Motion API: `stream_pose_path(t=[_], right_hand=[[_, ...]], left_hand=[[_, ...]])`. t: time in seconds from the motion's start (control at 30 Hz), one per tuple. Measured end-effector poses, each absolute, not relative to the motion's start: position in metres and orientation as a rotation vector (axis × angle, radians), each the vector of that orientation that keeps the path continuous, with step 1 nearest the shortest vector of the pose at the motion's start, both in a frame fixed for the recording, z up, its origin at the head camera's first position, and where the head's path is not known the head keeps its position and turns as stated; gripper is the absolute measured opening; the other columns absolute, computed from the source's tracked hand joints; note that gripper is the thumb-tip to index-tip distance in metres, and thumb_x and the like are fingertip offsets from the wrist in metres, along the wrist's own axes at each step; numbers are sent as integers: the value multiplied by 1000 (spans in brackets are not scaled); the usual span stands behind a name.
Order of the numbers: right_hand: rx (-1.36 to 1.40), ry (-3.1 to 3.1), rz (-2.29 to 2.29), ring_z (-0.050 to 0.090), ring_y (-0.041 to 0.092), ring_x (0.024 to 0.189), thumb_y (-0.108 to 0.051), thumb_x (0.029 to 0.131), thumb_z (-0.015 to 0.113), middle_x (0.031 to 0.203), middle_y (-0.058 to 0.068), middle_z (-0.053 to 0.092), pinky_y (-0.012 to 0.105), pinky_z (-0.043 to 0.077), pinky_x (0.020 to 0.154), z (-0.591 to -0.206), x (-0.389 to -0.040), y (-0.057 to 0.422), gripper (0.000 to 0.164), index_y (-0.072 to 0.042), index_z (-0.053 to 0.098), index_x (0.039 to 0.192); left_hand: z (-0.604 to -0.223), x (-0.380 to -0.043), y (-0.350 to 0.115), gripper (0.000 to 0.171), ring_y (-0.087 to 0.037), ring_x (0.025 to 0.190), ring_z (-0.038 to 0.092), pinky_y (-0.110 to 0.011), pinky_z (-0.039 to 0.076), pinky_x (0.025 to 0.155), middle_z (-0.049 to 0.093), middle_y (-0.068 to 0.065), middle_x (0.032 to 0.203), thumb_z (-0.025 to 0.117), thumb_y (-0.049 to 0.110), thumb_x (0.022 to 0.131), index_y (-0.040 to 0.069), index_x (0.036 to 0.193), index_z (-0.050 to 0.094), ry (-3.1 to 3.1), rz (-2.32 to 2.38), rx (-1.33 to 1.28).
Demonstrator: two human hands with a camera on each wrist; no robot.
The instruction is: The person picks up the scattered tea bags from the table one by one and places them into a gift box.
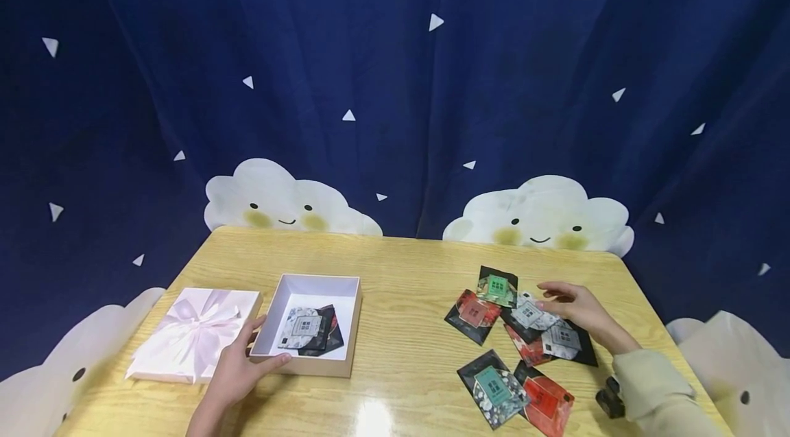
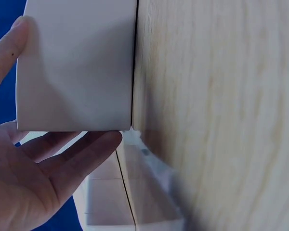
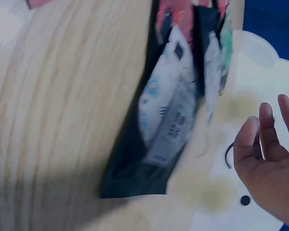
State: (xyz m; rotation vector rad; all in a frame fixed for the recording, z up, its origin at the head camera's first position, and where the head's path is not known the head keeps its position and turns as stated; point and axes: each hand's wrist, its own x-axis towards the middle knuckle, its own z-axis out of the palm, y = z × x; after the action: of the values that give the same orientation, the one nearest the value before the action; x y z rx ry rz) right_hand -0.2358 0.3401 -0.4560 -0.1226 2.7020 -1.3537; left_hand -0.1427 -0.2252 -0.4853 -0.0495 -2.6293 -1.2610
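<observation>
On the left, an uncovered pale box (image 1: pixel 354 327) stands on the table with several sachets (image 1: pixel 305 328) lying inside it. My left hand (image 1: pixel 237 368) holds the box at its near left corner, thumb on the front wall and fingers along the left side. In the left wrist view the box wall (image 2: pixel 79 72) is close, with the left hand's fingers (image 2: pixel 82 159) against it. My right hand (image 1: pixel 574 306) hovers over a loose pile of sachets (image 1: pixel 564 339). Its fingers are loosely bent, holding nothing, apart from the grey-labelled sachet (image 3: pixel 168 125) in the right wrist view.
A pale pink lid with a ribbon bow (image 1: pixel 197 327) lies left of the box. Nearer the front are a green-labelled sachet (image 1: pixel 494 389) and a red sachet (image 1: pixel 546 399). A small black object (image 1: pixel 609 399) is by the right sleeve. Behind the table (image 1: pixel 401 327) hangs a dark blue curtain (image 1: pixel 382 80).
</observation>
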Motion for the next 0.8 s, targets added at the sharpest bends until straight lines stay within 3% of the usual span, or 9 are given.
stream_pose_path(t=[0.17,0.4,0.57,0.8], right_hand=[[-134,2730,-1304,52,26,92,-27,82,68,114,26,51,36,45,70,-470,-242,348,60,7,46,126],[-71,2727,-1260,50,16,82,-21,78,72,98,17,57,30,44,65,-484,-248,354,59,10,49,122],[-45,2656,-1313,50,16,76,-14,75,73,88,11,57,30,44,63,-488,-251,351,61,13,46,123],[4,2667,-1293,45,18,75,-11,74,74,88,11,54,30,40,63,-494,-255,350,62,13,46,123]], left_hand=[[-485,-143,-224,76,-41,93,57,-49,45,77,55,-33,109,83,20,65,-3,126,44,-2629,-1270,-46],[-484,-144,-224,77,-40,94,57,-47,46,76,56,-32,109,82,21,65,-4,127,43,-2640,-1268,-35],[-484,-144,-225,78,-39,92,58,-46,46,75,56,-32,107,82,20,65,-5,127,43,-2638,-1268,-31],[-485,-144,-225,78,-39,92,58,-45,46,74,57,-31,106,82,20,65,-5,127,43,-2636,-1268,-35]])
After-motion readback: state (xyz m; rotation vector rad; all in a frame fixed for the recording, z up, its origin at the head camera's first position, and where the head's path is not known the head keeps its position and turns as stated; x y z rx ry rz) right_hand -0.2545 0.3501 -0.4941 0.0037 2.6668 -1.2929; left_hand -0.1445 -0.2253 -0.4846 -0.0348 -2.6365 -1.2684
